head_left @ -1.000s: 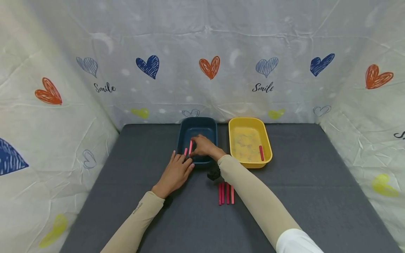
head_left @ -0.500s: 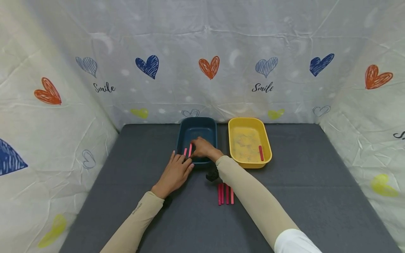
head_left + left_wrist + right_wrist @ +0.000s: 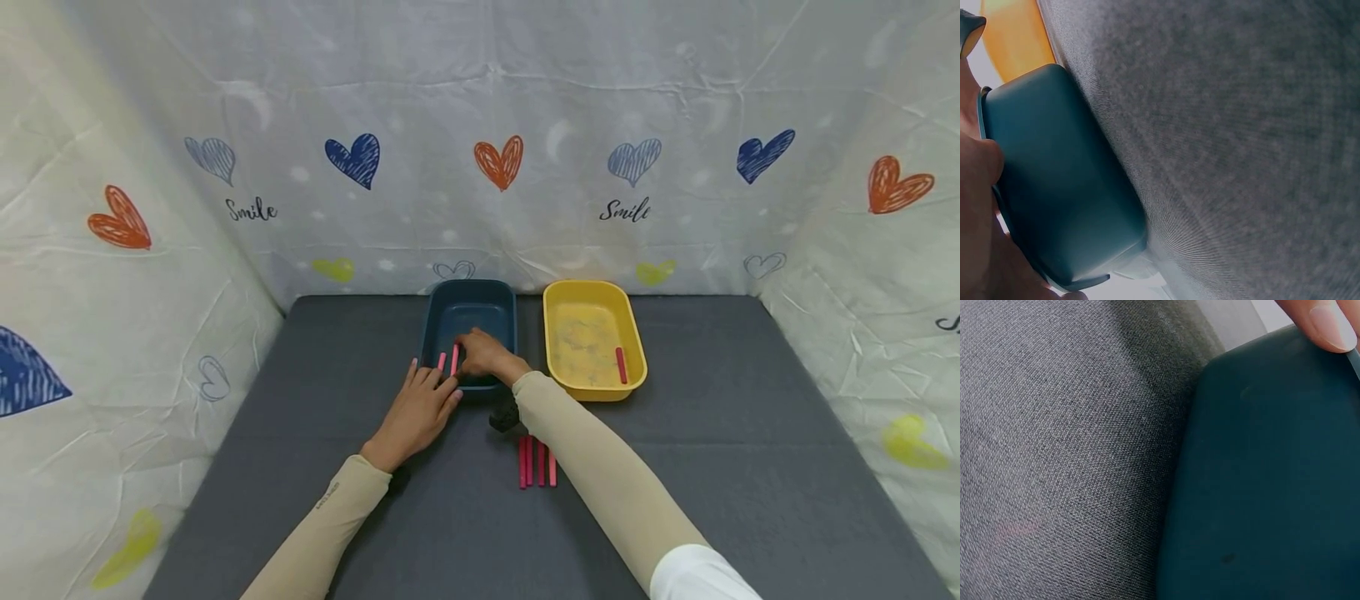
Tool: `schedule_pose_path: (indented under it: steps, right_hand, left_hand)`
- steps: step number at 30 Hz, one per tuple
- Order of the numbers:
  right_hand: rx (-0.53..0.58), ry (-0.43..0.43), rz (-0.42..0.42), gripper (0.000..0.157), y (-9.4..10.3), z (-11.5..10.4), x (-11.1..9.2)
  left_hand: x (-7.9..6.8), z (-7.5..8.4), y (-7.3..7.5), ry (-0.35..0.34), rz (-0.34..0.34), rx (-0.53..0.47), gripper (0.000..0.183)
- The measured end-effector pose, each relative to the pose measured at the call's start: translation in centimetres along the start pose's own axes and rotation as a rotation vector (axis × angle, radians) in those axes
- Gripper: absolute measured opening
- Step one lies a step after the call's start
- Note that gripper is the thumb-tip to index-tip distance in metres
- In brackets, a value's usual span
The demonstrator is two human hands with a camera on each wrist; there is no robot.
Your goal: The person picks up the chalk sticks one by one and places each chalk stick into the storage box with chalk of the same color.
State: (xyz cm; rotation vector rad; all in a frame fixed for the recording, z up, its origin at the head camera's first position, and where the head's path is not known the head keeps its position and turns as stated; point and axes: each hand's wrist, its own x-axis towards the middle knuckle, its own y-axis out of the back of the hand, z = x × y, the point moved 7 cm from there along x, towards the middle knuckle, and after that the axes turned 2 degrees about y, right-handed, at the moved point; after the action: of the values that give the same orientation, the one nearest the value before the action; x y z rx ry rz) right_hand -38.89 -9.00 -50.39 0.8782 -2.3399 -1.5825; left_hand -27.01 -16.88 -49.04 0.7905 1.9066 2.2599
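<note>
At the blue tray [image 3: 480,315] (left hand [image 3: 415,414] gripping it), the right hand [image 3: 487,355], pinching a pink stick [image 3: 454,359], has shifted.

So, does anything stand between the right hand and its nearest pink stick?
Nothing visible does: the right hand pinches that pink stick. The left hand is close by, at the near rim of the blue tray.

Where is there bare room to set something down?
Bare table lies right of the yellow tray and right sleeve, and left of the blue tray and left sleeve. The yellow tray has room left of its red stick. Crowded: the blue tray's near end, with left hand, right hand and two pink sticks; also beside the right sleeve, where four sticks lie.
</note>
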Motion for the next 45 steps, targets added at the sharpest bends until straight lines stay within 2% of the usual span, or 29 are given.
schedule_pose_path:
  steps: [4, 10, 16, 24, 32, 45]
  right_hand:
    - [0.021, 0.015, 0.02, 0.068, 0.4, 0.0, -0.3]
    - [0.117, 0.052, 0.095, 0.074, 2.1, -0.4, -0.9]
    - [0.191, 0.079, 0.152, 0.071, 3.7, -0.5, -1.7]
    - [0.264, 0.1, 0.194, 0.07, 5.1, -0.9, -3.3]
    - [0.229, 0.13, 0.246, 0.07, 5.9, -1.4, -5.2]
    - [0.195, 0.159, 0.335, 0.07, 6.6, -1.0, -9.1]
  left_hand:
    - [0.0, 0.2, 0.0, -0.006, 0.004, -0.003, 0.023]
    - [0.1, 0.2, 0.1, -0.009, 0.009, 0.009, 0.023]
    - [0.2, 0.1, -0.1, -0.004, -0.012, 0.011, 0.025]
    - [0.2, 0.0, -0.1, -0.014, 0.005, 0.02, 0.024]
    - [0.0, 0.1, 0.0, -0.014, 0.007, 0.015, 0.025]
    - [0.1, 0.2, -0.1, -0.01, 0.009, 0.027, 0.022]
